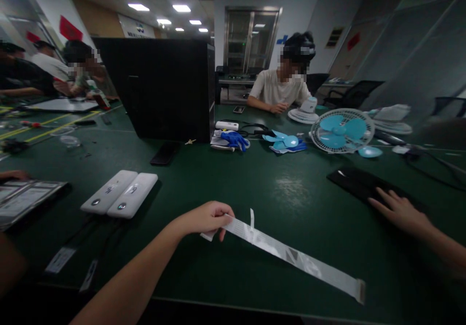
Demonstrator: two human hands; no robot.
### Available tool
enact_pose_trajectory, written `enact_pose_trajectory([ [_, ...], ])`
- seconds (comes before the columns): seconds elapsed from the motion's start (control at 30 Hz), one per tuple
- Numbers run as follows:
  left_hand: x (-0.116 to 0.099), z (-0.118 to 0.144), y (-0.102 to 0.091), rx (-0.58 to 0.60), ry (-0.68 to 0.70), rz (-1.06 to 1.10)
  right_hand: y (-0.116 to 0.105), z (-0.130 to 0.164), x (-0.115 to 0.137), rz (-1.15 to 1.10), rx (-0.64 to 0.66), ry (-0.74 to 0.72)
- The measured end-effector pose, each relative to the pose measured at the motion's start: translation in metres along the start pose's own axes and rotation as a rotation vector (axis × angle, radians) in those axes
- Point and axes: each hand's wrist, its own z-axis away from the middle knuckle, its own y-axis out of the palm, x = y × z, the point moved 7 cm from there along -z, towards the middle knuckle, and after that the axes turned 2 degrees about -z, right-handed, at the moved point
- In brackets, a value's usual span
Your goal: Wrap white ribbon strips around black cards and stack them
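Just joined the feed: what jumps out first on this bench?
The long white strip lies slantwise across the near green table, its left end pinched by the left hand. The right hand rests flat on a black pad at the right. Farther back, a white fan grille with blue blades lies by loose blue blades, and a black computer case stands at the left.

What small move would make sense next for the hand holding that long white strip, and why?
Probably lift the pinched end a little. The left hand pinches only one end of the white strip, while the rest lies flat across the green table and a small tab sticks up near the fingers. The right hand rests on a black flat item, away from it.
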Motion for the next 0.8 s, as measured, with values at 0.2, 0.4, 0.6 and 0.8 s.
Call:
enact_pose_trajectory([
  [0.2, 0.005, 0.000, 0.000, 0.024, -0.018, -0.008, 0.026, 0.003, 0.123, -0.089, 0.190, -0.229],
  [0.4, -0.002, 0.002, -0.004, -0.018, 0.048, -0.065, 0.014, 0.047, 0.251, -0.138, 0.274, -0.530],
  [0.6, -0.015, 0.007, -0.008, -0.042, 0.130, -0.242, -0.010, 0.102, 0.319, -0.215, 0.335, -0.776],
  [0.8, -0.008, 0.002, -0.009, -0.025, 0.103, -0.214, -0.017, 0.131, 0.337, -0.240, 0.368, -0.903],
])
